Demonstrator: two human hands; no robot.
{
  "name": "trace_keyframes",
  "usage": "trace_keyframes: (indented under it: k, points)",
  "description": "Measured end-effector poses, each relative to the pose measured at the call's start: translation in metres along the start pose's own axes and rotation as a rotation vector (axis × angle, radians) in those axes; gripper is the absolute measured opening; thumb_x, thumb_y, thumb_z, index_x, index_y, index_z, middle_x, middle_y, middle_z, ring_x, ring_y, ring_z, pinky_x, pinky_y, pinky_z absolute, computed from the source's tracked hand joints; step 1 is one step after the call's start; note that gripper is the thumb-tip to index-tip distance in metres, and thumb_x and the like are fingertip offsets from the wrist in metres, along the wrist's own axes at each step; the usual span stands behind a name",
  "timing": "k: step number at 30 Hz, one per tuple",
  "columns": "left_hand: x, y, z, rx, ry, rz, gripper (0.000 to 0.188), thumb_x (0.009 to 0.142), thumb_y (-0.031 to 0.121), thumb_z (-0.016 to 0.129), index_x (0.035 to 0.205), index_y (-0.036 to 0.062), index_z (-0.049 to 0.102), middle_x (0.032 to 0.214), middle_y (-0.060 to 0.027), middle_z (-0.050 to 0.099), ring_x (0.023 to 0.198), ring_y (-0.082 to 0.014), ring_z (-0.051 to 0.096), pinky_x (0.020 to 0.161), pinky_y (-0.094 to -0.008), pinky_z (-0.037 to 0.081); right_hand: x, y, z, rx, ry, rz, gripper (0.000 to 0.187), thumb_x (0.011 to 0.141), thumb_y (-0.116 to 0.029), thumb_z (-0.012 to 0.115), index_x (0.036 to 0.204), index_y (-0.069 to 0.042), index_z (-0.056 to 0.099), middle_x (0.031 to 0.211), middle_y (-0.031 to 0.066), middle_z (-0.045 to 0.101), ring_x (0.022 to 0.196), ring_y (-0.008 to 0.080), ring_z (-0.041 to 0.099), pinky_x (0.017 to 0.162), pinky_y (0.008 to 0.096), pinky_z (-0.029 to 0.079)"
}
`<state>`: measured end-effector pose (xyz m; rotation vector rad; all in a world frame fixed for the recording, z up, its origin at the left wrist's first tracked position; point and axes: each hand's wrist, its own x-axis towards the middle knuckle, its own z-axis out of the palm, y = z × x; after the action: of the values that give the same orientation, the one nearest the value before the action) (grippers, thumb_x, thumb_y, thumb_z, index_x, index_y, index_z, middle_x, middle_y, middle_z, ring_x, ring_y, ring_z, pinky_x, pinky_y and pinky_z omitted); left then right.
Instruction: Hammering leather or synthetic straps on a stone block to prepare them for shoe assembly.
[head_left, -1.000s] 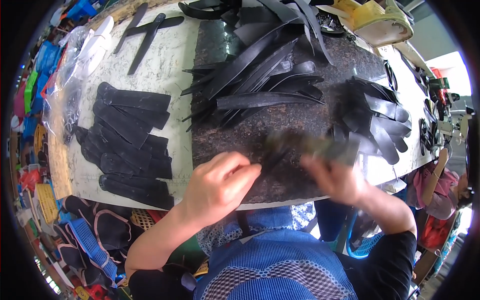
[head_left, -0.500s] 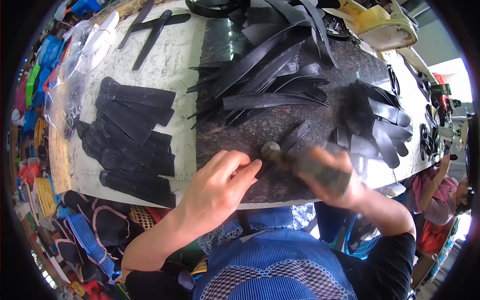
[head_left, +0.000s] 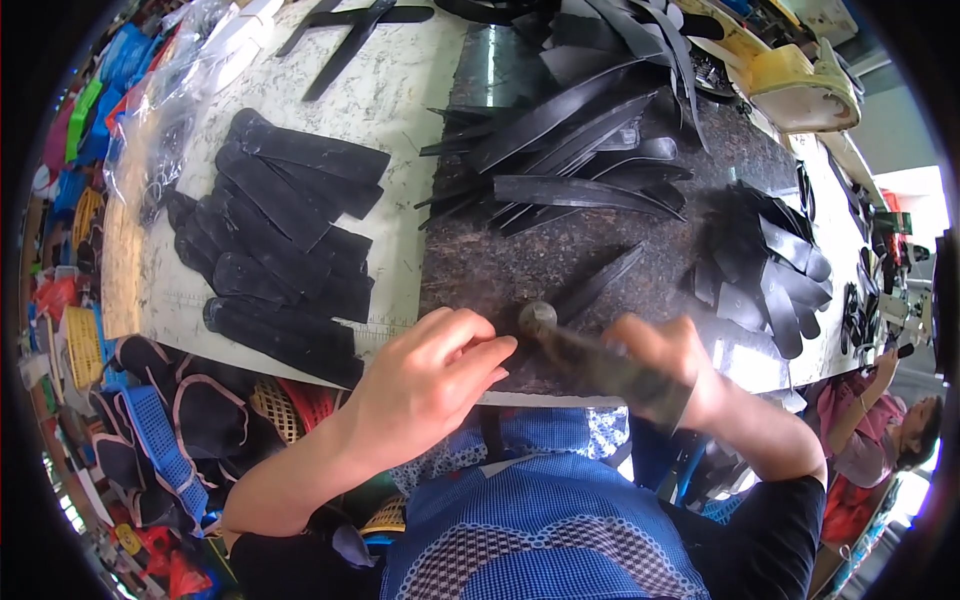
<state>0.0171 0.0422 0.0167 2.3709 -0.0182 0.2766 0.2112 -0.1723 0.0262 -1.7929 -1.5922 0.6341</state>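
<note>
Just changed: the hammer-like tool, mostly a blur a second ago, is now seen with its round head down near the left hand
Right grip: wrapped tight round the tool, right hand kinda smeared
Left grip: fingers curled, tips nearly together, can't be told if anything's pinched
Black strip: laid slantwise on the dark slab, near end close by the tool head
Upshot: strip's probably being hammered, and doesn't look finished yet
</note>
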Motion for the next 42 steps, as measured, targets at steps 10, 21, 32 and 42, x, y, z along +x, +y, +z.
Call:
trace_keyframes:
  k: [10,21,32,42]
  points:
    - [-0.017,0.002,0.001,-0.010,0.102,-0.079,0.024,0.074,0.004,0.085,0.096,0.0017,0.075,0.089,-0.0067,0.063,0.076,-0.0229,0.064,0.063,-0.0337,0.054,0.022,-0.008,0.004,0.004,0.013,0.029,0.009,0.094,-0.007,0.068,0.096,0.000,0.062,0.080,0.0076,0.065,0.057,0.0211,0.066,0.045,0.0327,0.047]
    - [-0.032,0.003,0.009,0.106,0.239,0.000,0.015,0.077,0.004,0.080,0.088,0.0030,0.071,0.083,-0.0035,0.060,0.071,-0.0192,0.062,0.059,-0.0314,0.053,0.026,-0.019,0.010,-0.037,-0.090,-0.145,0.018,0.088,-0.012,0.070,0.095,-0.004,0.056,0.057,0.0104,0.054,0.048,0.0295,0.063,0.045,0.0399,0.048]
    - [-0.049,0.015,0.024,0.359,0.134,0.081,0.010,0.077,0.015,0.076,0.079,0.0103,0.068,0.066,0.0030,0.057,0.057,-0.0131,0.059,0.052,-0.0267,0.049,0.052,-0.032,0.014,-0.060,-0.099,-0.168,0.022,0.095,-0.019,0.070,0.085,-0.007,0.054,0.061,0.0087,0.060,0.049,0.0270,0.063,0.042,0.0378,0.047]
    - [0.010,0.013,0.017,0.203,0.189,-0.013,0.037,0.073,0.017,0.087,0.103,0.0043,0.071,0.099,-0.0067,0.060,0.078,-0.0225,0.062,0.069,-0.0345,0.055,0.003,-0.008,0.009,0.573,0.271,0.378,0.024,0.103,-0.015,0.063,0.083,-0.004,0.058,0.064,0.0004,0.058,0.052,0.0104,0.055,0.046,0.0273,0.039]
